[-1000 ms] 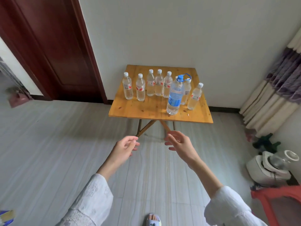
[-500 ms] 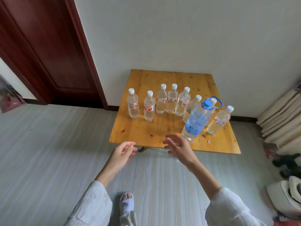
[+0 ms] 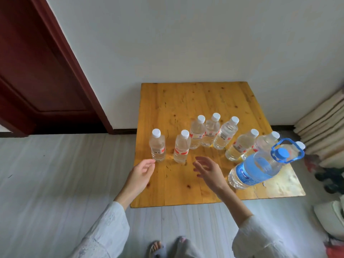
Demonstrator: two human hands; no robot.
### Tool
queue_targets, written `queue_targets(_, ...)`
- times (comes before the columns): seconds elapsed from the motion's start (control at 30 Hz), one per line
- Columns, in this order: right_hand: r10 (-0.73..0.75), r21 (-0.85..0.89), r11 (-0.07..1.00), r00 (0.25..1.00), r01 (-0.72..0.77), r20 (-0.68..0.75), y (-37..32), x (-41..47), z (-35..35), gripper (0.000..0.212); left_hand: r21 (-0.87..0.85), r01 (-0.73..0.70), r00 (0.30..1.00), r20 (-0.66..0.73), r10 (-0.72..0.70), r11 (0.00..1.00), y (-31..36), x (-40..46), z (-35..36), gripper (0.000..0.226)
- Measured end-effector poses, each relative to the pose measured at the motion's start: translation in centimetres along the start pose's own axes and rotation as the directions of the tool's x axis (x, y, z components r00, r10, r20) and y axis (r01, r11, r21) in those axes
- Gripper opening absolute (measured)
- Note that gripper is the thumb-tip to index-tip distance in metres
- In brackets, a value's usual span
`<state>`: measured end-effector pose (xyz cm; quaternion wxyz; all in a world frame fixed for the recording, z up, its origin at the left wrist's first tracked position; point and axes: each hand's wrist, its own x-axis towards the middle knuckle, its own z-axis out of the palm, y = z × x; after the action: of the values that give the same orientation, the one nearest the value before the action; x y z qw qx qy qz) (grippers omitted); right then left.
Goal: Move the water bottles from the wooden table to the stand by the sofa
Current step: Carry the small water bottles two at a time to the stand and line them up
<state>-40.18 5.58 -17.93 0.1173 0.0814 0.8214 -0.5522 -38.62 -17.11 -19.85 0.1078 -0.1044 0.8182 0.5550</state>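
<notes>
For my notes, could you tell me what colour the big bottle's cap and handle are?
Blue, clearest in the head view: big bottle.

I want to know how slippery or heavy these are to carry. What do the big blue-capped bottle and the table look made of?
The big bottle looks like clear glossy plastic: see-through ribbed walls, a blue label, a blue plastic cap and carry handle. The table looks like varnished pine planks, going by its knots, grain lines and sheen.

Rightmost small bottle [image 3: 299, 146] mostly hidden behind the large jug's blue handle [image 3: 287, 150], bottle labels too small to read, white appliance [image 3: 331, 216] cut off at right edge.
</notes>
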Motion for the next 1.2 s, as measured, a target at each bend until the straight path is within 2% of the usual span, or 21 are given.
queue_targets(0.1, -0.015, -0.083, 0.996, 0.999, 0.012, -0.029, 0.2, 3.3, 0.2, 0.035, 0.037, 0.004, 1.0, -0.002, -0.004, 0.999, -0.2, 3.1, -0.1, 0.03)
queue_targets(0.23, -0.091, -0.185, 0.98, 0.993, 0.077, -0.073, 0.2, 7.6, 0.5, 0.045, 0.039, 0.01, 0.997, -0.072, -0.007, 0.999, 0.1, 7.3, -0.4, 0.044)
queue_targets(0.4, -0.195, -0.243, 0.952, 0.981, 0.188, -0.008, 0.4, 11.3, 1.1, 0.059, 0.008, 0.021, 0.998, -0.057, -0.02, 1.0, 0.9, 11.2, 0.6, 0.052)
queue_targets(0.53, -0.251, -0.286, 0.925, 0.967, 0.252, 0.039, 0.9, 13.1, 1.7, 0.053, 0.005, 0.03, 0.996, -0.09, -0.029, 1.0, 0.7, 12.8, 1.4, 0.039)
queue_targets(0.73, -0.24, -0.23, 0.941, 0.968, 0.249, 0.066, 1.0, 13.8, 2.2, 0.044, 0.002, -0.005, 0.996, -0.084, 0.006, 1.0, 0.0, 12.8, 0.9, 0.052)
queue_targets(0.9, -0.246, -0.244, 0.935, 0.966, 0.258, 0.081, 1.2, 12.8, 1.7, 0.045, 0.053, -0.082, 0.994, -0.066, 0.086, 0.995, -0.4, 12.6, 1.0, 0.048)
queue_targets(1.03, -0.197, -0.205, 0.959, 0.98, 0.194, 0.002, 1.7, 10.6, 2.0, 0.045, 0.072, -0.148, 0.989, 0.0, 0.149, 0.986, -0.5, 12.1, 1.2, 0.041)
queue_targets(1.2, -0.039, -0.061, 0.998, 0.974, 0.026, -0.223, 3.0, 5.3, 2.9, 0.034, 0.125, -0.239, 0.96, 0.181, 0.215, 0.963, -0.5, 10.9, 1.4, 0.043)
